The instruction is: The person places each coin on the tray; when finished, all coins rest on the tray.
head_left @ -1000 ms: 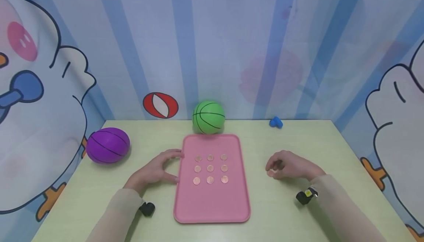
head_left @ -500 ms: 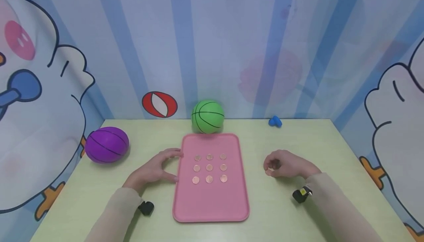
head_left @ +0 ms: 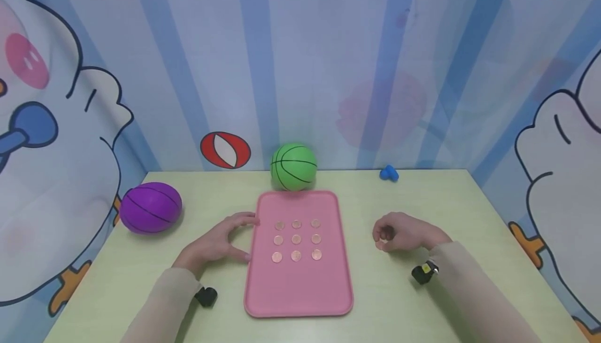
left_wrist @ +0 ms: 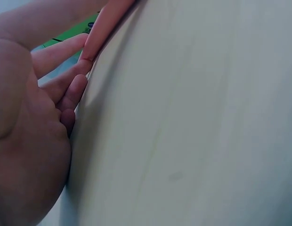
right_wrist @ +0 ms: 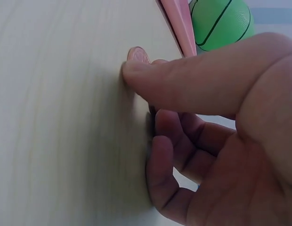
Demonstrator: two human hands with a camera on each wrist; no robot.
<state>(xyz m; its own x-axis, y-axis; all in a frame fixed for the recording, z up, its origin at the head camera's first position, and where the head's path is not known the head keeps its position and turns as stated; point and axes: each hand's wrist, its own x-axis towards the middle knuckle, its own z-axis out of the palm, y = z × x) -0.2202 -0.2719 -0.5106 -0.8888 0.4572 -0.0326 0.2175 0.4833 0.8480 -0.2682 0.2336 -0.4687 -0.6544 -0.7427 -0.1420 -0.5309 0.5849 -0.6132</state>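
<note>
A pink tray (head_left: 298, 293) lies on the table, bearing several copper coins (head_left: 296, 239) in three rows of three. My left hand (head_left: 213, 241) is at the tray's left edge, thumb and fingers spread, fingertips touching the rim. In the left wrist view its fingers (left_wrist: 73, 73) reach along that pink edge. To the right of the tray, my right hand (head_left: 407, 232) pinches a copper coin (right_wrist: 138, 54) between thumb and forefinger, close over the tabletop. The other fingers are curled in, and the thumb hides most of the coin.
A green ball (head_left: 294, 167) sits just behind the tray. On the left is a purple ball (head_left: 151, 207). A small blue object (head_left: 389, 173) lies at the table's back right. Behind stands a striped cartoon backdrop (head_left: 300, 61).
My right hand has drawn slightly left toward the tray, its fingers closing more on the coin. The left hand stays at the tray's edge, and the coins on the tray keep their places.
</note>
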